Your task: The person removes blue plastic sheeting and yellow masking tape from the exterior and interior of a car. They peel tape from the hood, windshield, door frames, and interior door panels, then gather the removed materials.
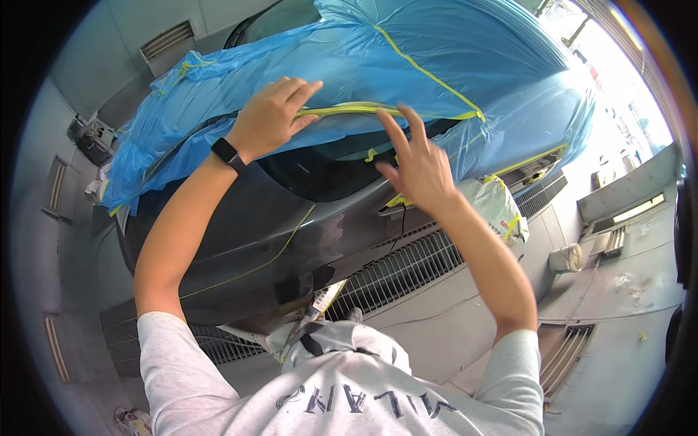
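A dark grey car [240, 265] is in front of me, its upper part draped in thin blue plastic film [443, 51]. Yellow-green masking tape [345, 110] runs along the film's lower edge, above the dark side window [320, 171]. My left hand [267, 120], a black watch on its wrist, is at the left end of this strip with thumb and fingers apart. My right hand [424, 168] has its fingers spread, the tips at the tape's right part; whether they press on it is unclear. Neither hand visibly grips anything.
Another yellow tape line [429, 73] crosses the film. Masking paper [493, 203] covers a part low at the right. Below the car lies a dark floor grating [407, 269]. A pale bucket-like container [566, 258] stands at the right, and a bright opening [618, 87] shows at upper right.
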The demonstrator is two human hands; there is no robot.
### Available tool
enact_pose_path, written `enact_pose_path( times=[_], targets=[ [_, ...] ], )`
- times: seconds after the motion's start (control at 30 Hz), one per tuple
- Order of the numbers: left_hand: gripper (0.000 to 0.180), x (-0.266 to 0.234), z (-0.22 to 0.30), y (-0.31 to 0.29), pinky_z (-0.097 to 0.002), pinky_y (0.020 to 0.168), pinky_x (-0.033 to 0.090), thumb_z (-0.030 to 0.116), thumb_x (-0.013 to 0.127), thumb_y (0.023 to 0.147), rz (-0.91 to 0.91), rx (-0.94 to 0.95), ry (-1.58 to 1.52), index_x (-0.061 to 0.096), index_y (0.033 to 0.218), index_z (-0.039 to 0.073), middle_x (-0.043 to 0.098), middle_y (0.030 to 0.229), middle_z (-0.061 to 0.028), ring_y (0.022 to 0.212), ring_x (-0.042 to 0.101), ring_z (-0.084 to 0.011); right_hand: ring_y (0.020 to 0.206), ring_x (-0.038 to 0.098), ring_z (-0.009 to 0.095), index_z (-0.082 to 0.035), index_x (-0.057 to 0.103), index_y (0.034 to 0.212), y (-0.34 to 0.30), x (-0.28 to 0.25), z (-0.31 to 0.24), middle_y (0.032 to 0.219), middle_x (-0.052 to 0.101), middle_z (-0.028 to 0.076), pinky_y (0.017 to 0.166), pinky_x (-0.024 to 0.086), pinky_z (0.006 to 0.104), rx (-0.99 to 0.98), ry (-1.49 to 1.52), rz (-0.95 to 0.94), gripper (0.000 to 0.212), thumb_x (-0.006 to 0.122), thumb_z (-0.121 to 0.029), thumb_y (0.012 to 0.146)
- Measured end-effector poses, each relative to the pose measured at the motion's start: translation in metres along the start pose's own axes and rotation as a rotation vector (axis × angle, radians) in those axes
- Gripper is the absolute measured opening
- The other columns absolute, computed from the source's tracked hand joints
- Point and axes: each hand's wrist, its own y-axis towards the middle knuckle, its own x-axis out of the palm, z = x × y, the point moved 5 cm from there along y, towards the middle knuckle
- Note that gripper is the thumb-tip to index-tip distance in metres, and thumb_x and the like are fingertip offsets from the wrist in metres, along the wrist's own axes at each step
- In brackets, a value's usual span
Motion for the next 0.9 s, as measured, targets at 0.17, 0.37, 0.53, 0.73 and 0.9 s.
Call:
enact_pose_path(
  times=[0.17, 0.37, 0.53, 0.73, 0.9],
  targets=[
    [0.101, -0.013, -0.075, -0.111, -0.0459, 0.117, 0.039, 0.03, 0.089, 0.074, -0.094, -0.184, -0.089, 0.036, 0.158, 0.013, 0.047, 0.148, -0.012, 0.136, 0.047, -0.0343, 0.089, 0.072, 0.04, -0.021, 0.058, 0.137, 0.099, 0.067, 0.026, 0.124, 0.065, 0.019, 0.075, 0.059, 0.0499, 0.101, -0.402, -0.497, 0.045, 0.066, -0.025, 0.093],
    [0.114, -0.002, -0.202, -0.332, -0.0649, 0.121, 0.02, 0.014, 0.084, 0.068, -0.352, -0.745, 0.089, 0.022, 0.164, 0.022, 0.034, 0.161, -0.0146, 0.151, 0.031, -0.0369, 0.085, 0.074, 0.037, -0.012, 0.073, 0.109, 0.169, 0.033, 0.107, 0.093, 0.075, 0.018, 0.075, 0.059, 0.0482, 0.201, -0.353, -0.098, 0.026, 0.051, -0.023, 0.099],
    [0.11, 0.019, -0.299, -0.43, -0.0777, 0.111, 0.027, 0.012, 0.081, 0.081, -0.291, -1.003, 0.37, 0.014, 0.165, 0.035, 0.035, 0.162, -0.0099, 0.15, 0.032, -0.0389, 0.069, 0.071, 0.014, -0.004, 0.073, 0.114, 0.188, -0.036, 0.171, 0.09, 0.075, 0.009, 0.066, 0.059, 0.0296, 0.667, 0.196, 0.126, 0.038, 0.05, -0.033, 0.107],
    [0.061, 0.067, -0.399, -0.454, -0.0798, 0.1, 0.034, 0.03, 0.067, 0.094, -0.242, -1.363, 0.484, 0.05, 0.152, 0.03, 0.041, 0.158, -0.0045, 0.143, 0.041, -0.0371, 0.079, 0.071, 0.016, -0.001, 0.069, 0.116, 0.162, -0.084, 0.191, 0.099, 0.075, 0.011, 0.073, 0.061, 0.0298, 0.749, 0.376, 0.299, 0.033, 0.053, -0.028, 0.106],
    [0.032, 0.093, -0.483, -0.32, -0.0468, 0.094, 0.051, 0.027, 0.06, 0.094, 0.43, -1.5, -0.194, 0.072, 0.119, 0.011, 0.07, 0.116, -0.0098, 0.109, 0.065, -0.0289, 0.075, 0.07, 0.02, 0.003, 0.06, 0.117, 0.139, -0.097, 0.192, 0.101, 0.07, 0.014, 0.071, 0.063, 0.0339, 0.831, 0.588, 0.393, 0.03, 0.05, -0.023, 0.107]
  ],
)
